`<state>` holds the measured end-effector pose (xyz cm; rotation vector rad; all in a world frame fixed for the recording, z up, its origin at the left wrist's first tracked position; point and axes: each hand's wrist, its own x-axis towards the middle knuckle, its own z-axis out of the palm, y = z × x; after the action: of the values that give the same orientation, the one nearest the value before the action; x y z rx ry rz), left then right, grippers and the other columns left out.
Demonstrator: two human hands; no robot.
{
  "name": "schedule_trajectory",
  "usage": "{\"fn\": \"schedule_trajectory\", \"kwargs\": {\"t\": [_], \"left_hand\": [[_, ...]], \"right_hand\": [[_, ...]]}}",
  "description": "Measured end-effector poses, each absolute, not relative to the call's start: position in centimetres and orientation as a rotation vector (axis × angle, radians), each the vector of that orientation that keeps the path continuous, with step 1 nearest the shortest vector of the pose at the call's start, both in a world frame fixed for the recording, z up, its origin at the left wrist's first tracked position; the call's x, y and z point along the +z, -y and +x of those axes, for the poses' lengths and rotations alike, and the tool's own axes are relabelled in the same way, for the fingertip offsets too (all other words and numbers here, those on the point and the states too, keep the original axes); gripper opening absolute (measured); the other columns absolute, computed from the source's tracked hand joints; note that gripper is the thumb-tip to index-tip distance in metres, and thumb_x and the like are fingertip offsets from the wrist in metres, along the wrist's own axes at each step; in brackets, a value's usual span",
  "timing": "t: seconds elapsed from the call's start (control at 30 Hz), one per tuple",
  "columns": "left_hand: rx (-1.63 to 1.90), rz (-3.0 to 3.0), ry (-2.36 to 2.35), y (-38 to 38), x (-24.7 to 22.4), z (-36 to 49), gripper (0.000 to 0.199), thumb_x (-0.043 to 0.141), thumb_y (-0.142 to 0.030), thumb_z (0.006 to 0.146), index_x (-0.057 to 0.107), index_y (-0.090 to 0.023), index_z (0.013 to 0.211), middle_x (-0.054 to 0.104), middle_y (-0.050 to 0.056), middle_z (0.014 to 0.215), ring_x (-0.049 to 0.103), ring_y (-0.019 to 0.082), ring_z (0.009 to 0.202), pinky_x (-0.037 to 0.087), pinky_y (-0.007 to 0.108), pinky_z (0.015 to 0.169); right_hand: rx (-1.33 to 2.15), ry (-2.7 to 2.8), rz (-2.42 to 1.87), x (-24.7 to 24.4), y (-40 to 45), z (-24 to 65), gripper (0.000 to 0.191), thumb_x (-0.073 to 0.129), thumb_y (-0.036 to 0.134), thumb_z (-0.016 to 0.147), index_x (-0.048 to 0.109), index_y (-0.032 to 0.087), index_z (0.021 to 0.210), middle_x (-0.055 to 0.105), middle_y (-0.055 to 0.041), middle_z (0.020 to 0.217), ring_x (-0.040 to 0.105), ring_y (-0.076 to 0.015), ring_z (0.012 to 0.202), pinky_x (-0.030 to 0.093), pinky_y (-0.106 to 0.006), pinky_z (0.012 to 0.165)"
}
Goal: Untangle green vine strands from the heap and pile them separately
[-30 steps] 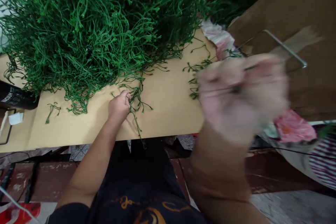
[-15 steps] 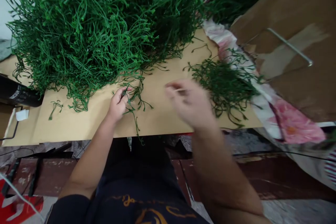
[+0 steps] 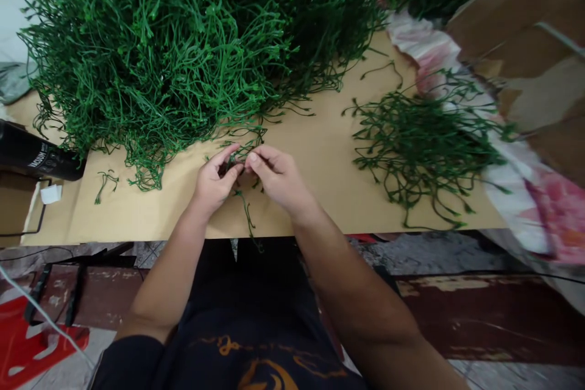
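My left hand [image 3: 216,180] is closed on thin green plastic plant stems [image 3: 248,210], which dangle below its fingers over the board's front edge. Close beside it, my right hand [image 3: 276,178] pinches at the same stems, thumb against forefinger; its fingertips nearly meet those of the left. Just what lies between the right fingertips is too small to make out. Behind both hands rises a big heap of green artificial stems [image 3: 173,55] with small forked tips. To the right lies a smaller, looser pile of such stems [image 3: 420,140].
Tan board [image 3: 320,195] covers the work surface. A black bottle [image 3: 41,152] lies at the left edge, near a small stray stem [image 3: 105,186]. Pink-and-white floral cloth [image 3: 434,61] runs along the right, beside brown cardboard [image 3: 516,30]. Below left is a red plastic thing [image 3: 31,341].
My right hand has moved left from near the smaller pile to join my left hand at the stems. The view has shifted slightly, with the piles appearing further right.
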<state>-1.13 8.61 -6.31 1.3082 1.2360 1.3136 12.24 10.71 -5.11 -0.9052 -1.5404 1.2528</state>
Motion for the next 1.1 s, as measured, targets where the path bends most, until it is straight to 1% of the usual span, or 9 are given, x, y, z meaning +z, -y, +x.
{"fn": "schedule_trajectory", "kwargs": {"t": [0.1,0.2,0.27,0.37,0.43,0.53,0.73,0.87,1.1], "left_hand": [[1.308,1.151,-1.183,-8.2,-5.3,-1.3,0.035,0.064,-0.035,0.073,0.064,-0.020,0.104,0.061,0.000,0.072,0.056,0.011,0.069,0.046,0.025,0.068],[1.283,0.913,-1.098,-8.1,-4.7,-1.6,0.036,0.050,-0.047,0.081,0.066,-0.018,0.096,0.055,0.000,0.062,0.050,0.009,0.059,0.039,0.023,0.056],[1.271,0.781,-1.066,-8.1,-4.5,-1.6,0.033,0.051,-0.045,0.081,0.065,-0.017,0.090,0.054,-0.001,0.061,0.049,0.008,0.057,0.038,0.022,0.054],[1.275,0.730,-1.071,-8.2,-4.4,-1.4,0.019,0.064,-0.034,0.073,0.061,-0.016,0.079,0.054,-0.002,0.060,0.048,0.007,0.055,0.039,0.022,0.058],[1.295,0.726,-1.075,-8.2,-4.3,-1.4,0.018,0.068,-0.028,0.069,0.058,-0.016,0.076,0.056,-0.003,0.064,0.049,0.006,0.056,0.039,0.021,0.060],[1.317,0.689,-1.057,-8.1,-4.2,-1.5,0.019,0.069,-0.025,0.068,0.054,-0.017,0.076,0.057,-0.004,0.068,0.051,0.006,0.059,0.040,0.021,0.061],[1.321,0.642,-1.055,-8.3,-4.4,-1.9,0.014,0.060,-0.028,0.075,0.049,-0.020,0.078,0.056,-0.003,0.070,0.053,0.009,0.058,0.044,0.026,0.061],[1.328,0.768,-1.093,-8.5,-4.7,-2.2,0.016,0.054,-0.034,0.078,0.046,-0.021,0.077,0.055,-0.001,0.072,0.055,0.010,0.063,0.047,0.028,0.062],[1.398,0.668,-1.193,-8.9,-4.5,-2.5,0.023,0.059,-0.036,0.075,0.042,-0.020,0.075,0.048,-0.004,0.069,0.042,0.005,0.050,0.037,0.021,0.048]], "right_hand": [[1.349,1.399,-0.841,-5.1,-11.0,12.1,0.042,0.053,0.058,0.075,0.047,0.019,0.061,0.044,0.0029,0.056,0.040,-0.0079,0.053,0.035,-0.024,0.052],[1.432,1.334,-0.813,-5.0,-11.1,11.9,0.042,0.057,0.059,0.072,0.050,0.019,0.062,0.049,0.0022,0.058,0.043,-0.0077,0.053,0.038,-0.025,0.053],[1.478,1.318,-0.792,-5.0,-11.1,11.8,0.042,0.059,0.060,0.070,0.051,0.019,0.063,0.053,0.0015,0.060,0.046,-0.0080,0.054,0.040,-0.025,0.054],[1.515,1.291,-0.792,-5.1,-11.1,11.7,0.044,0.061,0.062,0.065,0.055,0.019,0.065,0.056,0.0012,0.061,0.048,-0.0084,0.055,0.041,-0.025,0.055],[1.513,1.291,-0.799,-5.1,-11.0,11.6,0.045,0.060,0.063,0.065,0.055,0.019,0.066,0.057,0.0011,0.061,0.049,-0.0086,0.056,0.042,-0.025,0.055],[1.481,1.340,-0.788,-5.1,-10.8,11.6,0.044,0.058,0.063,0.068,0.055,0.019,0.066,0.056,0.0010,0.062,0.048,-0.0085,0.056,0.041,-0.025,0.056],[1.347,1.419,-0.795,-4.8,-10.4,11.2,0.042,0.054,0.060,0.073,0.056,0.018,0.066,0.051,0.0000,0.066,0.046,-0.0097,0.060,0.040,-0.027,0.059],[1.292,1.492,-0.785,-4.6,-10.0,10.8,0.038,0.050,0.054,0.078,0.055,0.019,0.067,0.054,-0.0025,0.071,0.051,-0.0135,0.070,0.042,-0.030,0.066],[1.231,1.567,-0.750,-4.1,-9.1,11.0,0.031,0.048,0.043,0.083,0.054,0.019,0.065,0.053,-0.0031,0.074,0.052,-0.0142,0.074,0.045,-0.032,0.071]]}}
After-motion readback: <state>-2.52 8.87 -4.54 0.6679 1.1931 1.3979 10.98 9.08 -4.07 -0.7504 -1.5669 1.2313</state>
